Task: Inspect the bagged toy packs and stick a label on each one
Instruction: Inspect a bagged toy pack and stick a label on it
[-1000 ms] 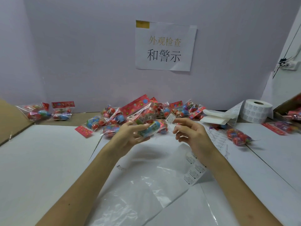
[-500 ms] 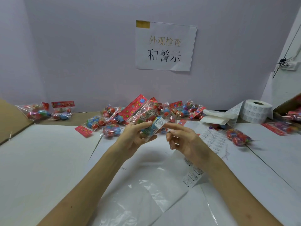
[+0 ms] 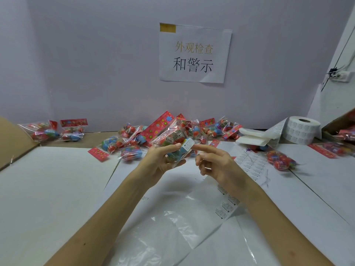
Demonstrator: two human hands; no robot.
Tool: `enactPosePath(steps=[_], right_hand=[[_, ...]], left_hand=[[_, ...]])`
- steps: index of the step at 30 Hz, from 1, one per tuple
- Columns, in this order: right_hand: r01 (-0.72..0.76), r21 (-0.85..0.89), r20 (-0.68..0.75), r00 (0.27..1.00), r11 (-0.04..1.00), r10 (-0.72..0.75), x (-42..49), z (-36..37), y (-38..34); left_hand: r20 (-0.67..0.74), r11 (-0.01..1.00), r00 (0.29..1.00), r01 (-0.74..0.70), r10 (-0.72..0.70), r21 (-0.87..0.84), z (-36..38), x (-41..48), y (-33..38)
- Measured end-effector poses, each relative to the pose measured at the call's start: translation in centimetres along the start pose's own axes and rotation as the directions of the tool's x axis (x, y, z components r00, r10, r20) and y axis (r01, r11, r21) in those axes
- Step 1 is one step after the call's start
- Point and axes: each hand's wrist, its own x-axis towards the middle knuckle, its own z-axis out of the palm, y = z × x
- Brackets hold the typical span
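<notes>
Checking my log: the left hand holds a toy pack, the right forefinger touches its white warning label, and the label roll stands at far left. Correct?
One error: the head view shows the label roll at far right. The left hand holds the toy pack; the right hand touches its white warning label with the forefinger.

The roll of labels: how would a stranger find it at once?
From the paper sign on the back wall, look down and right to the table. The roll of labels stands there, the only white cylinder among red toy packs.
</notes>
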Motion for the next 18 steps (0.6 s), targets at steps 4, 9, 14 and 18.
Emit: enactPosePath(steps=[4, 9, 14, 18], right_hand=[[0.002, 0.003, 0.002, 1.0, 1.0, -0.002, -0.06, -0.03, 0.0], [-0.006, -0.006, -0.009, 1.0, 1.0, 0.006, -0.03, 0.05, -0.09], [-0.015, -0.023, -0.032, 0.999, 1.0, 0.015, -0.01, 0.11, -0.16], [-0.022, -0.066, -0.057, 0.998, 0.998, 0.018, -0.01, 0.08, -0.15]], left_hand=[[0.001, 1.0, 1.0, 0.003, -0.003, 0.011, 0.05, 0.06, 0.03], [-0.004, 1.0, 1.0, 0.014, -0.014, 0.027, -0.07, 0.29, -0.03], [-0.007, 1.0, 1.0, 0.007, -0.007, 0.027, -0.24, 0.32, -0.04], [0.004, 1.0, 1.0, -0.005, 0.005, 0.028, -0.32, 0.32, -0.12]])
